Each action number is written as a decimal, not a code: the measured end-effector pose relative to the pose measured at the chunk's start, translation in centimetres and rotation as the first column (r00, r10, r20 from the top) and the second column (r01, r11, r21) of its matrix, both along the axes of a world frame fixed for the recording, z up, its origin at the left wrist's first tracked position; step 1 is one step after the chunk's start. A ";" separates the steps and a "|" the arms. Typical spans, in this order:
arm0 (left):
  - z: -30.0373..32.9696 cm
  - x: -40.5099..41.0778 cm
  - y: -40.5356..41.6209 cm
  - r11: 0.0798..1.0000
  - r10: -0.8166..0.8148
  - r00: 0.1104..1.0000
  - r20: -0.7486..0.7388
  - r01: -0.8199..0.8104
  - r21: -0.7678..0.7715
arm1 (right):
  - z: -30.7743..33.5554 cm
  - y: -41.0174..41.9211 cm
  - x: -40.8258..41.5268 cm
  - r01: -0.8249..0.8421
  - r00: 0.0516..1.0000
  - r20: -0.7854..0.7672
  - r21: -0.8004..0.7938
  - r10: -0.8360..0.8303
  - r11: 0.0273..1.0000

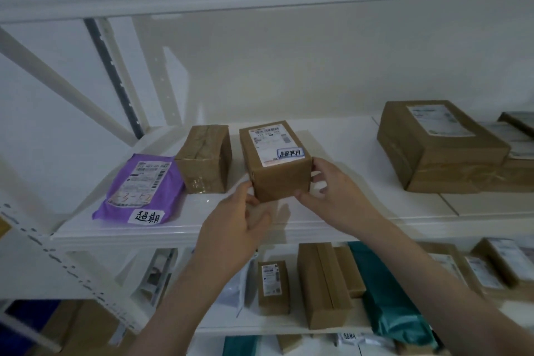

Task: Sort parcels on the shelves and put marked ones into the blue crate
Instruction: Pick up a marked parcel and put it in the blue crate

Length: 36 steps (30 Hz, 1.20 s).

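**Marked box held at both near corners**

Left hand grips the small brown cardboard box with the handwritten tag at its 7 o'clock corner, right hand at 4 o'clock. It sits on the white shelf, long axis toward 12.

— Where does your camera sit?
— On your head, the only view, wide-angle, facing forward and slightly down into the white shelf.
— How near?
— Close: both your forearms reach in from the bottom edge (straight lines bow near the corners). You see the underside of the shelf above and the tier below.
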<state>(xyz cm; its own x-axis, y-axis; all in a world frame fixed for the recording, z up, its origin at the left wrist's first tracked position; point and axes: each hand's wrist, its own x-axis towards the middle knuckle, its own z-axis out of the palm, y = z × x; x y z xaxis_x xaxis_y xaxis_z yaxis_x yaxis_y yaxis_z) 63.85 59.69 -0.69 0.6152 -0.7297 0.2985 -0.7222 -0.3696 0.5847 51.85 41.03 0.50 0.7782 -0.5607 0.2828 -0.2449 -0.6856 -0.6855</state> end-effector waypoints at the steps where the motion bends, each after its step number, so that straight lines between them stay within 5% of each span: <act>1: 0.0 -0.7 0.7 1.000 -0.018 1.000 -0.006 0.018 0.010 | -0.1 0.5 -1.4 -0.002 1.000 0.007 -0.017 0.002 1.000; 6: 0.2 -2.3 2.8 0.999 0.001 1.000 -0.002 -0.001 -0.046 | -0.4 0.8 -6.4 0.017 0.999 -0.044 -0.021 -0.018 1.000; 13: 0.7 -0.1 -0.9 0.999 -0.036 0.995 0.098 0.034 0.020 | 1.4 0.5 -2.9 -0.148 0.986 -0.086 -0.020 0.146 0.989; 17: 0.8 0.5 -2.1 0.999 -0.037 0.987 0.156 0.040 -0.016 | 1.8 0.6 -2.4 -0.064 0.997 -0.039 -0.105 0.060 0.992; 24: 1.9 -0.3 -2.8 0.931 -0.118 0.970 0.212 0.182 -0.315 | 3.4 2.4 -5.3 0.125 0.975 0.206 -0.222 -0.079 0.967; 36: 1.6 -5.1 -7.9 0.860 -0.385 0.909 0.161 0.417 -0.294 | 1.8 1.7 -12.7 0.342 0.926 0.219 -0.139 -0.308 0.929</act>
<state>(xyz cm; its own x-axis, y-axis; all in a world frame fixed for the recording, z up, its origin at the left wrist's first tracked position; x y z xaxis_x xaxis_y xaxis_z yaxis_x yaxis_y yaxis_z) 58.72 51.81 0.88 0.2471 -0.7650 0.5947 -0.8251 0.1557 0.5431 39.19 42.72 2.32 0.4834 -0.7035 0.5210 -0.3513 -0.7010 -0.6207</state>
